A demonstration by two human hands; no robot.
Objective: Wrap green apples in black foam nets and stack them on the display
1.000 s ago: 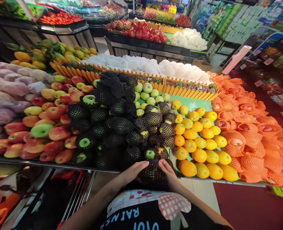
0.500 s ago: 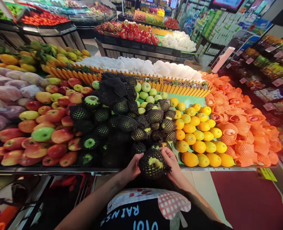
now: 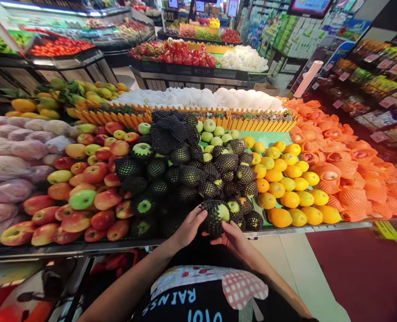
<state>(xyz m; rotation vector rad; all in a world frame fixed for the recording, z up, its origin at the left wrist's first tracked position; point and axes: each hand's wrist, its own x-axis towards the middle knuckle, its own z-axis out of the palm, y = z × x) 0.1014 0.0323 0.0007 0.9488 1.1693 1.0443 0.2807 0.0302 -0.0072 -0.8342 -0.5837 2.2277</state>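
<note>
Left hand (image 3: 189,227): fingers closed on the fruit's left side.
Right hand (image 3: 237,239): fingers clamped on its lower right, probably taking weight.
Held fruit (image 3: 217,216): green, in black net (image 3: 210,223), between both hands by the front rail (image 3: 295,231); contact with the pile, can't tell.
Netted pile (image 3: 191,175): just beyond; sleeves likely prevent bruising.
Oranges (image 3: 278,189): right of pile, unwrapped, apparently sorted by kind.
Fence (image 3: 255,124): behind, seems to hold back white bundles (image 3: 252,99).
</note>
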